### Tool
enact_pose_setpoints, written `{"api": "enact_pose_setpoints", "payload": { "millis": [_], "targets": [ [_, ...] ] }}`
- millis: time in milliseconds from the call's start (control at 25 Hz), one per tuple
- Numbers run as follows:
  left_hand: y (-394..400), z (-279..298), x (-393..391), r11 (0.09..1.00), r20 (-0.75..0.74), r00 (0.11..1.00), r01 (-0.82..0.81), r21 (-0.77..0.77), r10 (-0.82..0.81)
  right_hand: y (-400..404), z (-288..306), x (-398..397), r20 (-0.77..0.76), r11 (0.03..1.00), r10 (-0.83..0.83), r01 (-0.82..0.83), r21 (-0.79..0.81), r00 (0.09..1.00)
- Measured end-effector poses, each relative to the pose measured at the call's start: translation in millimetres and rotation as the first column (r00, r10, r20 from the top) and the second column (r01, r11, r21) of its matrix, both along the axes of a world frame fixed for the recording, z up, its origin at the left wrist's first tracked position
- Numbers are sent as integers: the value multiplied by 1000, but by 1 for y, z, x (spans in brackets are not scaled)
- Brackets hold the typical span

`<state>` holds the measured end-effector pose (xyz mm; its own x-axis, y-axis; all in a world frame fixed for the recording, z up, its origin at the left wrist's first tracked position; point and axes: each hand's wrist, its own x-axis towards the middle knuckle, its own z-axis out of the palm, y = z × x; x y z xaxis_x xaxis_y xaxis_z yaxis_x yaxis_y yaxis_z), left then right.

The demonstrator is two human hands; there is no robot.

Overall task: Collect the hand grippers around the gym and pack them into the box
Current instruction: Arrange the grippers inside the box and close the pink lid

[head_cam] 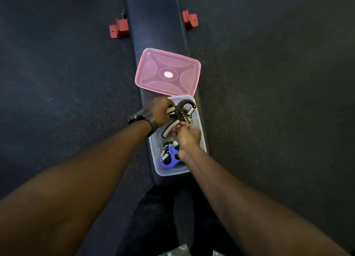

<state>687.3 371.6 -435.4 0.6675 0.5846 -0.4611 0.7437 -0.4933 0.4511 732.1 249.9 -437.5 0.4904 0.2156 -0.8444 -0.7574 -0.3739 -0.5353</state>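
- Black plastic frame of a hand gripper (pixel 183 112) held over the far half of the clear box (pixel 199 140), spring end pointing away from the person, pale handle pads toward the hands.
- Left hand (pixel 160 111) curled round the upper handle, fingers wrapped tight, thumb hidden behind the knuckles; dark wristwatch (pixel 143 120) strapped just behind that grip.
- Right hand (pixel 189 135) pinching the lower handle's pale pad with its fingertips, narrow grip, fingers bent toward the left hand.
- Both grips set on the same black gripper, 1 handle each, hands close together but apart.
- Coiled steel spring (pixel 191 109) on the far side of the grips, close to the box's far right wall.
- Blue hand gripper (pixel 171 157) lying inside the box on the near side of the right hand, partly hidden under the right wrist, its own spring on its left.
- Unclear whether the black gripper touches the box floor or hangs just above it.
- Pink translucent lid (pixel 167 73) lying flat beyond the grips, just past the box's far rim, its near edge overlapping or touching that rim.
- Box and lid both resting on a dark padded bench (pixel 153 34) running away from the person.
- 2 red metal brackets (pixel 119 28) well beyond the lid, 1 on each side of the bench, on dark speckled floor (pixel 57 73).
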Motion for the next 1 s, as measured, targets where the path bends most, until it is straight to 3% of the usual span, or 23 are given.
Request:
{"api": "enact_pose_setpoints", "payload": {
  "millis": [200,640,720,800,880,1000],
  "targets": [
    [1,-37,7,991,-55,989,136,-13,-137,4,-28,-10,-138,985,-147,157,70,980],
    [4,-78,6,975,-74,972,221,-24,-222,3,-58,-8,-241,982,-109,142,121,964],
    [4,-73,7,976,-80,973,214,-43,-217,1,-56,-3,-239,992,-39,66,107,970],
    [4,-61,9,985,-13,987,161,-64,-162,3,-49,6,-177,987,158,-150,54,972],
    [10,-40,13,998,159,986,55,-34,-49,15,-36,22,-74,937,348,-348,19,934],
    [46,-7,25,972,414,882,-235,-29,226,49,-8,64,84,890,436,-443,109,896]
  ]
}}
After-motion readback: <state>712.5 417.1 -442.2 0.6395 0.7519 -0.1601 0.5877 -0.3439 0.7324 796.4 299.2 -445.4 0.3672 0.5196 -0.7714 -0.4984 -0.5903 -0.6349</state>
